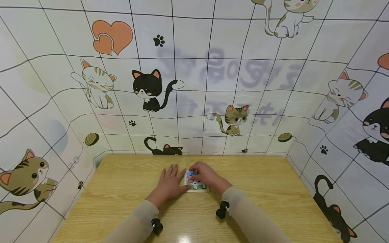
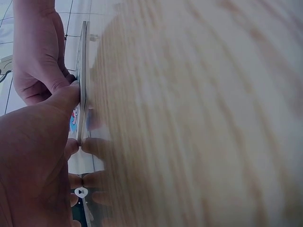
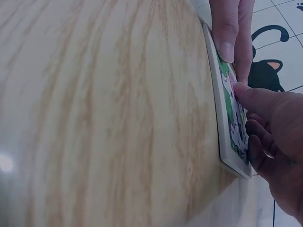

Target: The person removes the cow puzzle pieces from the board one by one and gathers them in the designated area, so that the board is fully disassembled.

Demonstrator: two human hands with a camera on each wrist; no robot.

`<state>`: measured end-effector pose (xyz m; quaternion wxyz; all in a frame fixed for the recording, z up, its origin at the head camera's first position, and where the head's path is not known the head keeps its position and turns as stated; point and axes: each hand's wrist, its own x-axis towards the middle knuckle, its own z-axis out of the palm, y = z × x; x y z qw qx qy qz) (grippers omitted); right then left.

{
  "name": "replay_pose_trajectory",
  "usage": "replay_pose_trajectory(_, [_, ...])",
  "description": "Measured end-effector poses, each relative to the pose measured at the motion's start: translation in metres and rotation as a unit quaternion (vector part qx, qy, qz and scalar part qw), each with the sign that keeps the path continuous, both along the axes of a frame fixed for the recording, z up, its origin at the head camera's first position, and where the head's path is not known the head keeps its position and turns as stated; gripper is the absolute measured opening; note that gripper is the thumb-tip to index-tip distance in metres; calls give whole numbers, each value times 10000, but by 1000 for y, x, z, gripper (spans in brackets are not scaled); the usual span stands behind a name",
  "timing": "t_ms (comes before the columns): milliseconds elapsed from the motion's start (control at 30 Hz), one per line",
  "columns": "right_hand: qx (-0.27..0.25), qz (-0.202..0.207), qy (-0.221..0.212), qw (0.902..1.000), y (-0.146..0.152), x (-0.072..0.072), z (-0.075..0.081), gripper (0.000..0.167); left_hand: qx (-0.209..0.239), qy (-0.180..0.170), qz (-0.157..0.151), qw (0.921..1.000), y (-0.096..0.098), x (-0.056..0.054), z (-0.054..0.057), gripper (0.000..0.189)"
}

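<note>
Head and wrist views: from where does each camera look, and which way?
Head: on head, forward and down at the table; sleeves, left hand, right hand.
Left wrist: on that wrist, across the table at picture board; both hands.
Right wrist: on that wrist, at the board from the right; both hands.
Wrist views share the board, seen low.

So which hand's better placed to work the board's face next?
Likely the right hand: its fingers are curled at the board, thumb on the picture. The left hand, fingers spread at the board's left side, seems better suited to steadying.
</note>
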<state>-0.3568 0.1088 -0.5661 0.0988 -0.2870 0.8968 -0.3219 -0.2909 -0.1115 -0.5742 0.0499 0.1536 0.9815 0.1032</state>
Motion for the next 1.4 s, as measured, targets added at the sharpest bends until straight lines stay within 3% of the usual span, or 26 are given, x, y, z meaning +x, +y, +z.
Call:
replay_pose_trajectory(500, [-48,118,110,9999,4,-4,-3,27,-30,9,-16,10000,-1,1,1,85])
replay_pose_trajectory(900, [-265,97,260,9993,7,1,-1,28,-8,-8,2,10000,-1,0,2,85])
replay_pose_trajectory(1400, [-204,71,505,9985,34,2,8,30,22,-49,-7,10000,0,-1,0,86])
